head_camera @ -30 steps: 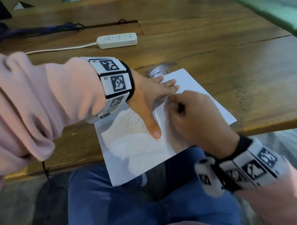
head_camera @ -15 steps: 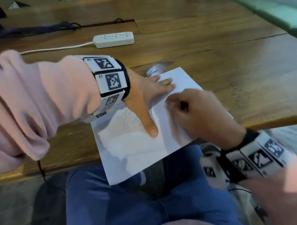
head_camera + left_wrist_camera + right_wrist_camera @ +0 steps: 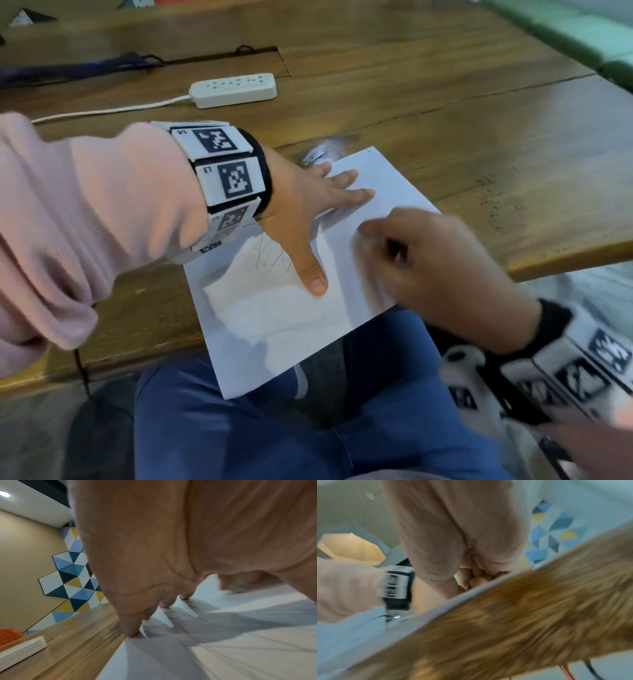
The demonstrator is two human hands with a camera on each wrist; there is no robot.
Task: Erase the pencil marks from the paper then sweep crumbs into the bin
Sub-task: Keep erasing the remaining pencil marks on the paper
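Observation:
A white paper (image 3: 274, 318) lies on the wooden table (image 3: 479, 137), its near end hanging over the front edge above my lap. Thin pencil marks (image 3: 270, 253) show beside my left thumb. My left hand (image 3: 308, 212) lies flat on the sheet with fingers spread and straight; in the left wrist view its fingertips (image 3: 130, 628) press the paper (image 3: 223, 649). My right hand (image 3: 411, 253) is blurred over the sheet's right part, fingers curled round a small dark thing, apparently the eraser. In the right wrist view the curled fingers (image 3: 479, 578) show, but the eraser is hidden.
A white power strip (image 3: 233, 89) with its cord lies behind the paper. Dark specks (image 3: 493, 202) dot the wood to the right of the sheet. An orange perforated object (image 3: 8, 635) stands beyond the strip. No bin is in view.
My right hand has shifted over the paper's right side, now motion-blurred and covering the right corner. The left hand keeps the same flat hold.

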